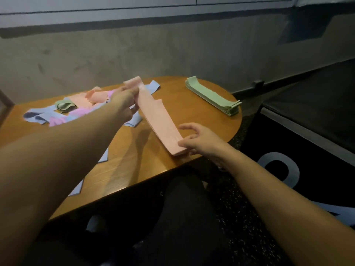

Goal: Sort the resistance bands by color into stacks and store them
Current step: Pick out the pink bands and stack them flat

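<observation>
Part of the counter (pixel 201 112) and a blue band beneath are hidden by the left forearm. Beyond the right hand (pixel 199 140), a green stack (pixel 213 97) is seen. The pink stack (pixel 161 123) is laid diagonally, its far end pinched by the left hand (pixel 124 104), its near end touched by the right hand's loosely spread fingers. Unsorted bands (pixel 73 110) are heaped left of the left hand.

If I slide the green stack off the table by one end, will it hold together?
Probably not. The green stack is thin flat bands, and its far end already curls up, so it looks floppy. The loose layers would likely fan or slip apart. The pink stack bends where the left hand lifts it; expect the same sag.
</observation>
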